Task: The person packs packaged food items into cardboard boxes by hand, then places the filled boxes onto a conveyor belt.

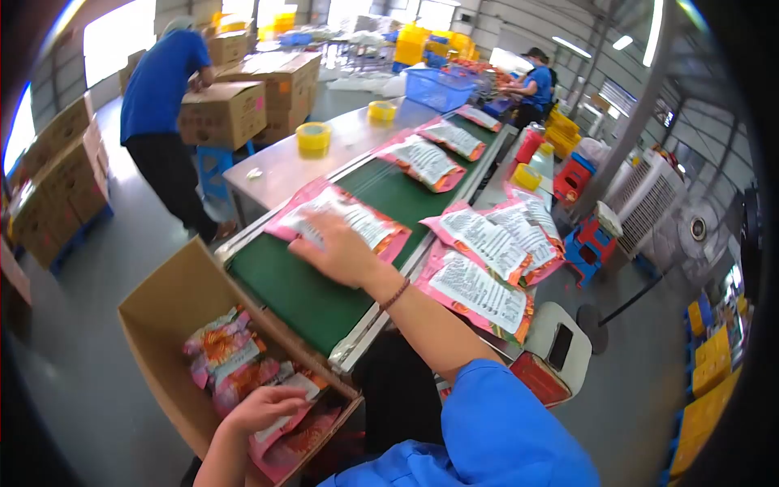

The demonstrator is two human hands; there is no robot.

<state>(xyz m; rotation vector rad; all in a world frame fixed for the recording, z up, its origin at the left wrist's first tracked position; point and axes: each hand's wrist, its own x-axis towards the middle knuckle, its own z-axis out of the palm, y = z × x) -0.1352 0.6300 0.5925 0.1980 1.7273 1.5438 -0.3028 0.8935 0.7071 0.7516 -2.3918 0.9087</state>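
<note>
Your right hand (pixel 334 250) is open, its fingers spread over the near pink packet (pixel 345 213) with the palm down; the grip is not closed around it. This packet lies printed side up across the green conveyor belt (pixel 302 294). Your left hand (pixel 266 407) is inside the open cardboard box (pixel 166 312), its fingers loosely bent over the pink-and-orange packets (pixel 230 351) there; you cannot tell whether that grip has hold of one. The box stands against the near end of the belt. A dark beaded bracelet (pixel 395 295) circles your right wrist. Farther up the belt, more pink packets (pixel 422 161) lie in a line, leading toward a blue plastic basket (pixel 438 89). Right of the belt, a loose overlapping pile of printed packets (pixel 480 294) rests beside your forearm, and just below it a dark phone (pixel 560 347) lies on a pale-topped seat (pixel 574 333). Left of the belt, two yellow tape rolls (pixel 313 140) sit on the metal desk (pixel 280 162). Beyond the desk, a person in a blue shirt (pixel 162 89) bends over a closed carton (pixel 223 115); another person (pixel 535 88) stands near the far end of the line. A fan (pixel 698 229) stands off to the right.
</note>
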